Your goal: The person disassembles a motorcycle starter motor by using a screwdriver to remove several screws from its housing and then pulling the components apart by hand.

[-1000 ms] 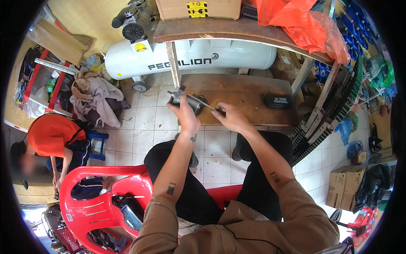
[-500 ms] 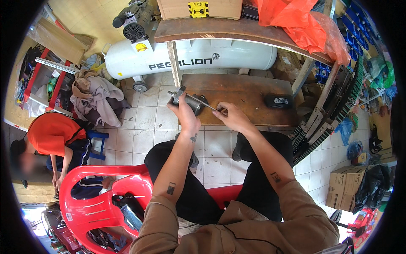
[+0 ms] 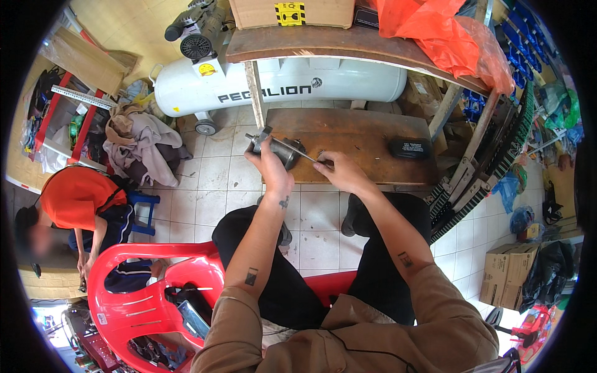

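Head view: left hand [image 3: 273, 173], closed around cylindrical grey metal part [image 3: 286, 156], at low wooden bench's [image 3: 367, 140] left edge. Right hand [image 3: 343, 171], fingertips pinching thin metal rod [image 3: 300, 151]. Bench top extends rightward to black case [image 3: 409, 148]; tiled floor [image 3: 318, 214] fronts bench.

Dull metal is shown by the cylinder [image 3: 286, 155], shinier metal by the rod [image 3: 301, 152]. The counter [image 3: 354, 137] is made of scuffed wood. Smooth painted metal is suggested by the tank [image 3: 348, 81], glossy plastic is seen in the chair [image 3: 189, 270], crinkled plastic film in the bag [image 3: 423, 37]; matt cloth is worn as the shirt [image 3: 373, 339], and the floor [image 3: 317, 211] is laid with smooth, smudged tiles.
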Demonstrator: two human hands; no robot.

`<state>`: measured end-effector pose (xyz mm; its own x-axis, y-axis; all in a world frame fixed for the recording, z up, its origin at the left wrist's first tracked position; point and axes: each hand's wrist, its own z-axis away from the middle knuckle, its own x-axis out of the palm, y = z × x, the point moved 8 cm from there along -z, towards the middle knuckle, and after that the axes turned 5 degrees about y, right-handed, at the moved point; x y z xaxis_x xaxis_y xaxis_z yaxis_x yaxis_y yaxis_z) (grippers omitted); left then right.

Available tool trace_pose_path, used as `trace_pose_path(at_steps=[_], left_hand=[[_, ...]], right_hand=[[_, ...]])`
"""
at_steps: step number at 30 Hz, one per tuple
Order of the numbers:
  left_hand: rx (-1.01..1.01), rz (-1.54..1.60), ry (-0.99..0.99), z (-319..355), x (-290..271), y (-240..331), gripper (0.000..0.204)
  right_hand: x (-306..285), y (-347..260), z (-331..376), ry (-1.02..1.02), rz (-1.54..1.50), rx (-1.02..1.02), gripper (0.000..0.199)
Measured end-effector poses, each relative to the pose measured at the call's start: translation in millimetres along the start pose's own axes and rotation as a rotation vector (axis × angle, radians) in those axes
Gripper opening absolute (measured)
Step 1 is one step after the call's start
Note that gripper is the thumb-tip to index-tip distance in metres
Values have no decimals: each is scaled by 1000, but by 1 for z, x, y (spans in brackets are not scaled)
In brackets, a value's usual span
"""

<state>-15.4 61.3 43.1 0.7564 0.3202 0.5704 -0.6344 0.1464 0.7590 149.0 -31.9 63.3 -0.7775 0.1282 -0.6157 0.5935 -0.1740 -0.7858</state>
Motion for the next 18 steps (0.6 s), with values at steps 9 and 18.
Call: trace_pose_path(at_steps=[9,18], left_hand=[[-16,-1,-16,4,4,2,58],[5,-5,-18,-4,-1,-3,55]], right_hand=[[2,3,0,28,58,67,41],[2,7,-3,1,-18,36,37]])
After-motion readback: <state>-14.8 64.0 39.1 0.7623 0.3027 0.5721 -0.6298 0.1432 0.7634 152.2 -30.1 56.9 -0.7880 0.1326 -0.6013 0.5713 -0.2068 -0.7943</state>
